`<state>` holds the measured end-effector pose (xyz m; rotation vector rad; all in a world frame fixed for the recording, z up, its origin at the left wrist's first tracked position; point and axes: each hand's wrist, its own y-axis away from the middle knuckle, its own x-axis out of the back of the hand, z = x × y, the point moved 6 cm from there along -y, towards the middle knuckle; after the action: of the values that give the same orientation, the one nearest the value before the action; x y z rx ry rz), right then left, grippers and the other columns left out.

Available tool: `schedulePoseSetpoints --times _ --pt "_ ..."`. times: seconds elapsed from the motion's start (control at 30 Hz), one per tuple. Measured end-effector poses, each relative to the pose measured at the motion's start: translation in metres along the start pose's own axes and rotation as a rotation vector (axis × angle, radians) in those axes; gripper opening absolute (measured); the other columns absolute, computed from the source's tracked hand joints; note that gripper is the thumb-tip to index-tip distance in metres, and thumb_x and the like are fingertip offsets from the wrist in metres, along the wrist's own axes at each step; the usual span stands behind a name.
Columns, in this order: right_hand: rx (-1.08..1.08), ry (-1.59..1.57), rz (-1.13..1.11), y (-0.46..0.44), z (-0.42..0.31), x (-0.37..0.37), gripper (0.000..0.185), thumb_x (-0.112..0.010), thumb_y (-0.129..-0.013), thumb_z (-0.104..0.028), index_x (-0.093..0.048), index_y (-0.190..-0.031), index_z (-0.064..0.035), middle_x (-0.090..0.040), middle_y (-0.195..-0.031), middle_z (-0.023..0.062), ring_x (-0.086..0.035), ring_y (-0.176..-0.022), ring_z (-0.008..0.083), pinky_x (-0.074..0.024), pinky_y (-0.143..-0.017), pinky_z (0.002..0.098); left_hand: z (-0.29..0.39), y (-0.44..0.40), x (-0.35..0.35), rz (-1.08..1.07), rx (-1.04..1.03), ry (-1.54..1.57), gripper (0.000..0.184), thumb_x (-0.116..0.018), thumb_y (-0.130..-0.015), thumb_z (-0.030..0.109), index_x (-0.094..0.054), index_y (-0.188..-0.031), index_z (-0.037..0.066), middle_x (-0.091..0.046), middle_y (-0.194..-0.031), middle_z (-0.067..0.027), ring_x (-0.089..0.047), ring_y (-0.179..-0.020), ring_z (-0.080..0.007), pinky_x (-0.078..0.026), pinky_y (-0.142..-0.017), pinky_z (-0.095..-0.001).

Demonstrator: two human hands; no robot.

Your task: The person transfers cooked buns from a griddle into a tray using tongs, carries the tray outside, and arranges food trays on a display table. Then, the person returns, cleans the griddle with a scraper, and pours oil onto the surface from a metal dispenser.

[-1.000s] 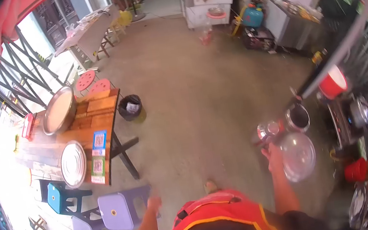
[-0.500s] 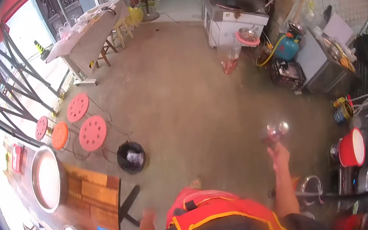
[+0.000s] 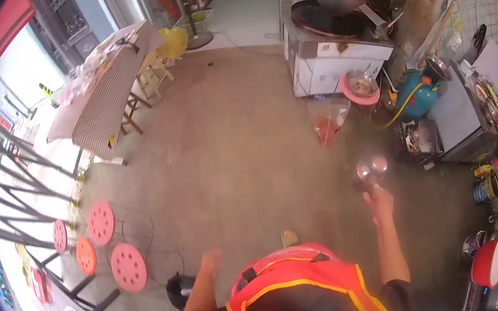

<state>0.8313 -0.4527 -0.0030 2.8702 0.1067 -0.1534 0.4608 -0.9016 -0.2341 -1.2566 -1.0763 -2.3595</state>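
My right hand (image 3: 381,201) is held out in front of the body at right, closed on a pair of small shiny round metal pieces (image 3: 372,168). They look like small bowls or ladle heads; the blur hides their exact kind. Something reddish shows beside them, just above the fingers. My left hand (image 3: 211,261) hangs low at left, touching nothing that I can see, its fingers smeared by motion. Below it, partly behind the forearm, stands a black bin (image 3: 180,290). A red apron (image 3: 286,273) with yellow edging covers my front.
Several pink and orange stools (image 3: 128,267) stand at left, near a covered table (image 3: 104,93). Ahead right are a white cooking station (image 3: 338,65), a clear bag with red contents (image 3: 326,128), a pink stool (image 3: 361,99), a blue gas cylinder (image 3: 417,96) and a metal counter (image 3: 460,124). A red bowl (image 3: 489,262) is at lower right.
I have moved forward: the cooking station and gas cylinder look closer, and the wooden table has slid mostly out at lower left. My left hand has swung forward; the right still holds the metal pieces.
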Motion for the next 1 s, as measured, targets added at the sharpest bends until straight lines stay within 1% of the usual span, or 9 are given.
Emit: schedulePoseSetpoints --times 0.07,0.1,0.3,0.37,0.53,0.57,0.67,0.87,1.0 --pt "-0.012 -0.053 0.006 -0.055 -0.028 -0.059 0.03 -0.051 -0.084 -0.013 -0.041 -0.057 -0.0077 -0.038 -0.059 -0.0015 -0.045 -0.051 0.0094 -0.0512 -0.057 0.0259 -0.067 -0.036 -0.088 -0.154 -0.159 -0.468 0.023 -0.045 -0.075 0.014 -0.059 -0.09 0.005 -0.061 -0.086 -0.0136 -0.059 -0.079 -0.0289 -0.047 -0.064 -0.0423" --pt "-0.022 -0.074 0.012 -0.083 -0.04 -0.083 0.03 -0.051 -0.084 -0.013 -0.041 -0.057 -0.0078 -0.038 -0.06 -0.0016 -0.044 -0.051 0.0091 -0.0515 -0.058 0.0263 -0.061 -0.015 -0.068 0.093 -0.045 -0.252 0.017 -0.048 -0.073 0.017 -0.062 -0.08 0.009 -0.062 -0.081 -0.0106 -0.06 -0.074 -0.0269 -0.047 -0.062 -0.0415" --pt "0.06 -0.177 -0.144 -0.278 -0.078 -0.219 0.009 -0.049 -0.084 -0.011 -0.052 -0.08 -0.0038 -0.046 -0.076 0.003 -0.048 -0.064 0.0111 -0.0525 -0.065 0.0314 -0.054 -0.104 -0.054 -0.438 0.016 -0.356 0.013 -0.054 -0.071 0.018 -0.063 -0.078 0.011 -0.061 -0.084 -0.0084 -0.058 -0.082 -0.0252 -0.047 -0.066 -0.0396" --pt "0.122 -0.166 -0.095 -0.334 -0.105 -0.266 0.022 -0.051 -0.085 -0.014 -0.045 -0.065 -0.0072 -0.041 -0.066 -0.0004 -0.046 -0.057 0.0095 -0.0524 -0.063 0.0295 -0.053 -0.171 -0.029 -0.471 -0.014 -0.389 0.011 -0.056 -0.07 0.018 -0.063 -0.077 0.012 -0.06 -0.085 -0.0077 -0.057 -0.085 -0.0246 -0.047 -0.067 -0.039" --pt "0.066 -0.176 0.05 -0.457 -0.181 -0.356 0.026 -0.053 -0.085 -0.016 -0.043 -0.062 -0.0098 -0.044 -0.062 -0.0014 -0.048 -0.053 0.0092 -0.0513 -0.057 0.0263 -0.029 -0.417 0.109 -0.43 -0.315 -0.796 0.009 -0.061 -0.068 0.019 -0.064 -0.075 0.014 -0.059 -0.088 -0.0058 -0.056 -0.092 -0.0231 -0.047 -0.071 -0.0375" --pt "0.204 -0.067 0.0 -0.487 -0.2 -0.367 0.026 -0.053 -0.085 -0.016 -0.043 -0.062 -0.0096 -0.044 -0.062 -0.0014 -0.049 -0.053 0.0095 -0.0505 -0.056 0.0255 -0.023 -0.484 0.161 -0.261 0.04 -0.521 0.02 -0.066 -0.062 0.012 -0.063 -0.082 0.013 -0.058 -0.095 -0.008 -0.056 -0.093 -0.0236 -0.047 -0.075 -0.0385" --pt "0.273 -0.004 0.004 -0.564 -0.228 -0.392 0.029 -0.055 -0.084 -0.019 -0.043 -0.058 -0.0102 -0.041 -0.059 -0.0024 -0.048 -0.052 0.0088 -0.0468 -0.051 0.0226 0.063 -0.619 0.305 -0.029 -0.31 -0.828 0.055 -0.074 -0.056 0.021 -0.051 -0.106 0.015 -0.046 -0.119 0.0005 -0.039 -0.116 -0.0235 -0.039 -0.09 -0.0383" --pt "0.193 0.199 0.046 -0.739 -0.249 -0.435 0.029 -0.059 -0.081 -0.025 -0.049 -0.06 -0.0076 -0.045 -0.06 -0.0023 -0.049 -0.053 0.0092 -0.0453 -0.051 0.0217 0.162 -0.839 0.478 0.075 -0.002 1.267 0.029 -0.051 -0.082 0.03 -0.053 -0.102 0.008 -0.059 -0.093 -0.0045 -0.055 -0.085 -0.0159 -0.044 -0.07 -0.0276" --pt "0.13 0.295 0.005 -0.864 -0.246 -0.472 0.03 -0.06 -0.079 -0.026 -0.057 -0.074 0.0031 -0.052 -0.065 0.0015 -0.054 -0.056 0.0103 -0.0463 -0.05 0.0211 0.216 -0.872 0.516 0.096 0.27 1.081 0.027 -0.046 -0.085 0.026 -0.053 -0.103 0.007 -0.058 -0.091 -0.0061 -0.055 -0.072 -0.015 -0.044 -0.064 -0.0248"
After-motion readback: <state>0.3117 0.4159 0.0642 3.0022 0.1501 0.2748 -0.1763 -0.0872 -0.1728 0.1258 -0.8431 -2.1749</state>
